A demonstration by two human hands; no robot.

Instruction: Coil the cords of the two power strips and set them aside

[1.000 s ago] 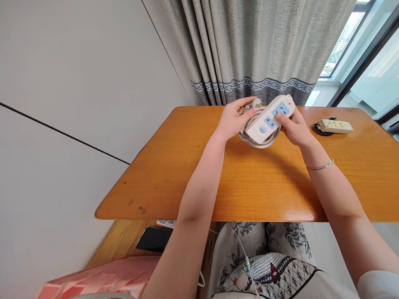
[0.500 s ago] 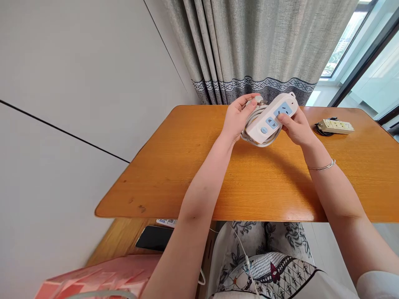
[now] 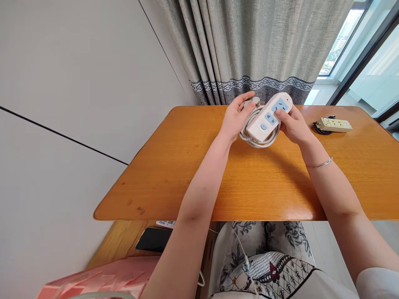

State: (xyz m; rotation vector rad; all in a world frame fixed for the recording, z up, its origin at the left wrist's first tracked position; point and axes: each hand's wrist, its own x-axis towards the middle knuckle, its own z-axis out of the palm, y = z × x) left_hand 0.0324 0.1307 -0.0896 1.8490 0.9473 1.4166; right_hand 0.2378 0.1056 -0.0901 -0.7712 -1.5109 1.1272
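Right hand (image 3: 292,124): clamped on white power strip (image 3: 268,119), thumb at three-pin socket (image 3: 281,105). Left hand (image 3: 233,119): thumb, fingers closed on plug (image 3: 256,100), coiled cable (image 3: 256,144) alongside.

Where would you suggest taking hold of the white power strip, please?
Probably grip the white power strip by its rounded upper end, from the right, as the right hand does: that end points up and right, clear of the coiled cord behind its lower part.

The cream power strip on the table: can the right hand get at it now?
Probably not: the right hand holds the white strip, though nothing visible blocks its way to the cream strip.
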